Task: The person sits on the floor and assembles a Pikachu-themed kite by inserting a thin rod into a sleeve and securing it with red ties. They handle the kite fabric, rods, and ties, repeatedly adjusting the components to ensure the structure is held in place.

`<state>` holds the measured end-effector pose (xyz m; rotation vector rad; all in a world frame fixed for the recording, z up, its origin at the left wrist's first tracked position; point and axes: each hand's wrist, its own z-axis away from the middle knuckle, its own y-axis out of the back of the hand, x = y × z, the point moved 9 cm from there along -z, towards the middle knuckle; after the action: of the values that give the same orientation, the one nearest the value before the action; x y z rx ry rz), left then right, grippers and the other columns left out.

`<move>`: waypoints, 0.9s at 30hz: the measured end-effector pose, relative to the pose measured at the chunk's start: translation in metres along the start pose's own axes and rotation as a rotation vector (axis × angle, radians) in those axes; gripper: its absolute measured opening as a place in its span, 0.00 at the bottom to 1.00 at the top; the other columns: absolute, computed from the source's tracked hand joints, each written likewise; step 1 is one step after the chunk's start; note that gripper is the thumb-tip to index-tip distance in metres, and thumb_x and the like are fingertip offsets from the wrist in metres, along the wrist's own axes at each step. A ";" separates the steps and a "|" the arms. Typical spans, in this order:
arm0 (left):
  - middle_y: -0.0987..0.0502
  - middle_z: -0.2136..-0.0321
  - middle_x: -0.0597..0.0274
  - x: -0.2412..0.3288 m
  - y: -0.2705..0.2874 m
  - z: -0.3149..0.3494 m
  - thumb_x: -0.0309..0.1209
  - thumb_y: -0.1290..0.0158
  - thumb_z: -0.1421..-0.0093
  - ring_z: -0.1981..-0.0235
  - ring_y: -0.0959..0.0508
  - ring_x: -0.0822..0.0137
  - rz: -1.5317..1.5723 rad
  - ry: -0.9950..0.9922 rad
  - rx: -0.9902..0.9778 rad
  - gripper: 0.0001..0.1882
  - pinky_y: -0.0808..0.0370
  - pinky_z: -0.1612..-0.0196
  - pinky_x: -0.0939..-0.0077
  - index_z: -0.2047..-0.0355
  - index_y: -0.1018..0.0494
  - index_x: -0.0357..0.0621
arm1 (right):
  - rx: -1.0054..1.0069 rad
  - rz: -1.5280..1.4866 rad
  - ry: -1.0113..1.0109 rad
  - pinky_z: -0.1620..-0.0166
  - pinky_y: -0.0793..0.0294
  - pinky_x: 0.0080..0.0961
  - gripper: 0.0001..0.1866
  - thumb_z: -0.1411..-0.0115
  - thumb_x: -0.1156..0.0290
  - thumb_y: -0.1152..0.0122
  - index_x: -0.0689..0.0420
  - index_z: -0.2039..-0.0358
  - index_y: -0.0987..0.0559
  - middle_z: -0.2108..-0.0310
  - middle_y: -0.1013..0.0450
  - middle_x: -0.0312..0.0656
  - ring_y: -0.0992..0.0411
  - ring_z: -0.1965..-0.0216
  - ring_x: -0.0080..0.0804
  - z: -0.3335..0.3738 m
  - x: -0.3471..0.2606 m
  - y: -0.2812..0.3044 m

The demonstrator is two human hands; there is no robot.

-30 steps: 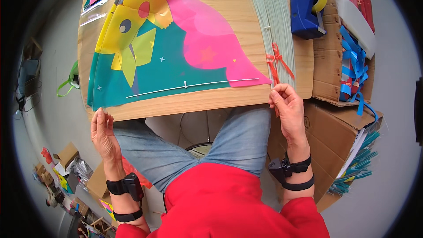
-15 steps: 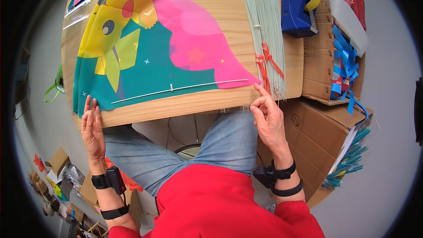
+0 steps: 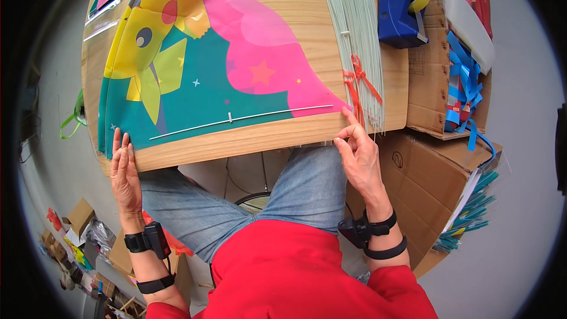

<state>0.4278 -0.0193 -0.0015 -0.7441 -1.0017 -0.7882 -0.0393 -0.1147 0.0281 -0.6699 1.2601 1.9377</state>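
A thin printed sheet [image 3: 204, 106] in teal, pink and yellow, with a cartoon figure on it, lies on the wooden table. Along its near edge rests a slim white rod [image 3: 266, 115] with a small white piece at its middle. My left hand [image 3: 124, 171] is open, its stretched fingertips on the sheet's near left corner. At the pink right corner, my right hand [image 3: 359, 156] touches the tip with its extended index finger. Its other fingers are partly bent and the thumb stands near them, with nothing visible held.
A bundle of thin pale rods [image 3: 351, 35], tied with red ribbon [image 3: 358, 77], lies right of the sheet. Beyond it stands a blue tape dispenser [image 3: 394, 15]. Cardboard boxes [image 3: 407, 183] flank the table's right side, one with blue strips [image 3: 463, 77].
My right index finger has shifted slightly away from me at the pink corner. The left hand, sheet and white rod stay nearly where they were.
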 end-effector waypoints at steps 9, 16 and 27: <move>0.46 0.39 0.59 0.003 0.002 0.001 0.30 0.54 0.37 0.41 0.40 0.64 0.033 -0.021 0.003 0.12 0.43 0.39 0.70 0.55 0.29 0.42 | 0.004 -0.119 -0.059 0.77 0.37 0.15 0.05 0.48 0.80 0.45 0.62 0.73 0.32 0.43 0.39 0.55 0.45 0.85 0.14 0.003 0.007 0.000; 0.30 0.56 0.67 0.007 -0.004 0.012 0.33 0.50 0.39 0.59 0.31 0.72 0.320 0.054 -0.044 0.10 0.34 0.53 0.75 0.59 0.27 0.45 | 0.130 -0.381 0.018 0.70 0.33 0.12 0.02 0.44 0.79 0.46 0.60 0.69 0.29 0.59 0.30 0.40 0.37 0.78 0.13 0.004 0.000 0.011; 0.25 0.70 0.66 -0.011 0.002 0.021 0.29 0.45 0.43 0.73 0.29 0.78 0.108 0.055 0.367 0.09 0.30 0.68 0.85 0.62 0.26 0.40 | 0.135 -0.426 -0.191 0.70 0.33 0.11 0.07 0.47 0.78 0.39 0.63 0.66 0.23 0.77 0.29 0.33 0.33 0.76 0.16 -0.024 0.015 0.015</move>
<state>0.4170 0.0013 -0.0045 -0.4532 -1.0115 -0.5090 -0.0594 -0.1367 0.0165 -0.6110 1.0224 1.5147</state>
